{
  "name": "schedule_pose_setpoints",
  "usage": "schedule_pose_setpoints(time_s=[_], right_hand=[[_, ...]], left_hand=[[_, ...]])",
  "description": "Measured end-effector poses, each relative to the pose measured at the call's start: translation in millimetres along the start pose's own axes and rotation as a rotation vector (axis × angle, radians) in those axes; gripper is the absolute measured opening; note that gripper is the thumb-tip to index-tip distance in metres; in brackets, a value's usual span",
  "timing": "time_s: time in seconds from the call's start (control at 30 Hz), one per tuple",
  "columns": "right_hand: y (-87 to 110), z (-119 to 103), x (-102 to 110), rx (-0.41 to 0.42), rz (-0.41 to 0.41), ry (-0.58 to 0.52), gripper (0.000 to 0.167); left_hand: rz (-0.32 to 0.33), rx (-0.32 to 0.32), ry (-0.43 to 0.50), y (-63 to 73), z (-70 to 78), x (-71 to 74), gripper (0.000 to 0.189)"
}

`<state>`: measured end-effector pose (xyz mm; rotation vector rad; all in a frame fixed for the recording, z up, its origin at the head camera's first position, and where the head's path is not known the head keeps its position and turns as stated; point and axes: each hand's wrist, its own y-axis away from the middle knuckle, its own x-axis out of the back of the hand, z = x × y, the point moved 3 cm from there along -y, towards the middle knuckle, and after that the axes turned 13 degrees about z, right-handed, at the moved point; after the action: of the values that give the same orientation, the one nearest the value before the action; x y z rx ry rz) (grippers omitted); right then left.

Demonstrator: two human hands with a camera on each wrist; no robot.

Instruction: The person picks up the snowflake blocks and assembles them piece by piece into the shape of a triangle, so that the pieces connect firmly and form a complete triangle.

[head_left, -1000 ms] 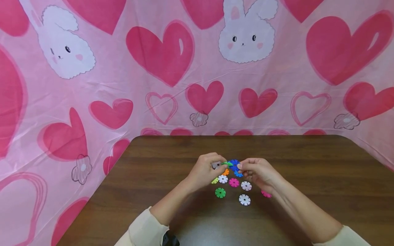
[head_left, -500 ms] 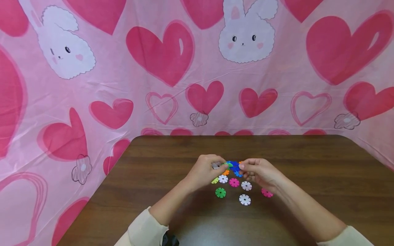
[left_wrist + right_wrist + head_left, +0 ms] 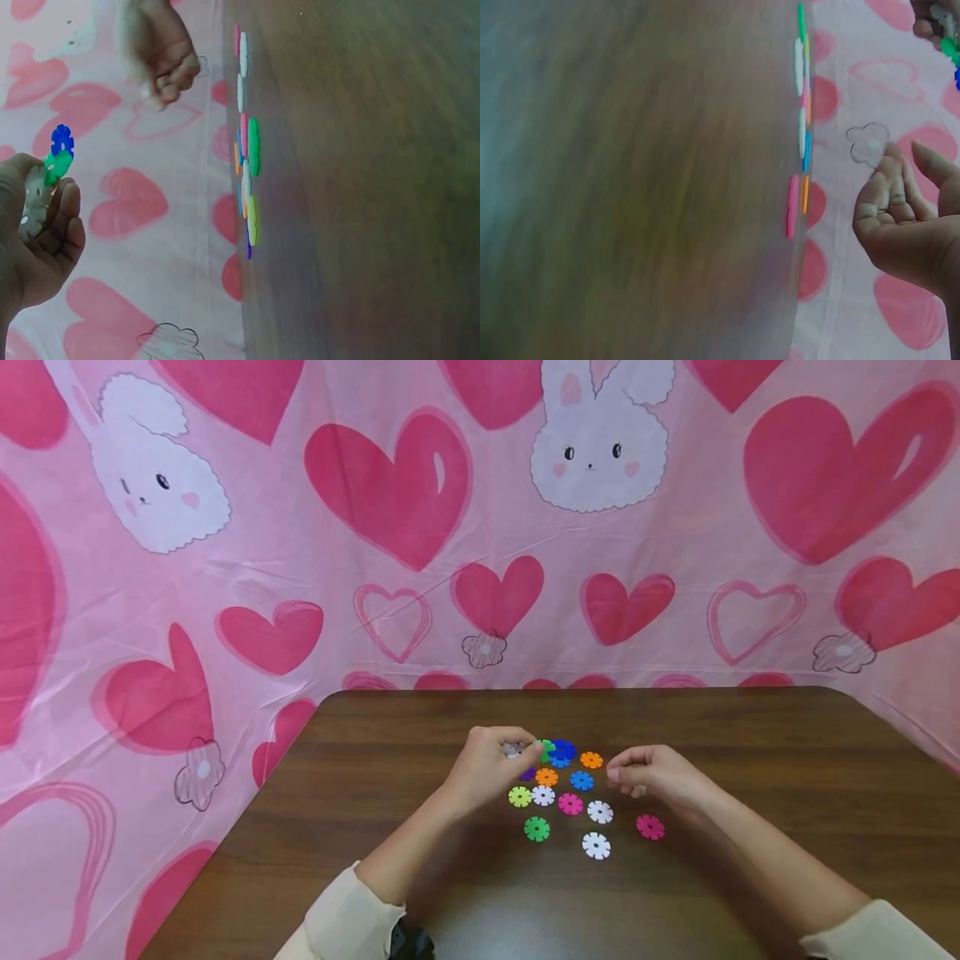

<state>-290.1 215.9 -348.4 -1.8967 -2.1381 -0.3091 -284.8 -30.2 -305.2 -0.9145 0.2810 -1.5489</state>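
My left hand point(image 3: 487, 764) pinches a small chain of notched plastic flower discs between thumb and fingers, raised over the table. In the left wrist view the chain has whitish discs point(image 3: 34, 195) partly inside the hand, then a green disc point(image 3: 58, 166) and a dark blue disc point(image 3: 63, 139) at its free end. My right hand point(image 3: 663, 774) hovers to the right of the chain, apart from it. Its fingers are loosely curved and hold nothing, and the thumb stands away from them in the right wrist view. An orange disc point(image 3: 591, 760) lies just left of its fingertips.
Loose discs lie flat on the brown wooden table point(image 3: 750, 760) below the hands, among them a pink disc point(image 3: 650, 827), a white disc point(image 3: 596, 846), a green one and a yellow disc point(image 3: 519, 797). A pink heart-patterned cloth point(image 3: 510, 527) hangs behind the table.
My right hand has let go of the blue disc and moved right, away from the chain. My left hand has moved slightly left and up, still holding the chain.
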Motion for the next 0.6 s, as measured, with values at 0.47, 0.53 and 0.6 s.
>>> schedule_pose_setpoints(time_s=[0.47, 0.53, 0.6], right_hand=[[11.1, 23, 24, 0.111, -0.125, 0.38, 0.024], [12.9, 24, 26, 0.123, -0.125, 0.398, 0.024], [14.2, 26, 27, 0.121, -0.128, 0.419, 0.023]], left_hand=[[-0.027, 0.086, 0.027, -0.3, -4.8, 1.8, 0.016], [-0.027, 0.09, 0.025, -0.9, -5.2, 2.2, 0.017], [-0.024, 0.092, 0.019, -1.4, -5.7, 2.5, 0.018]])
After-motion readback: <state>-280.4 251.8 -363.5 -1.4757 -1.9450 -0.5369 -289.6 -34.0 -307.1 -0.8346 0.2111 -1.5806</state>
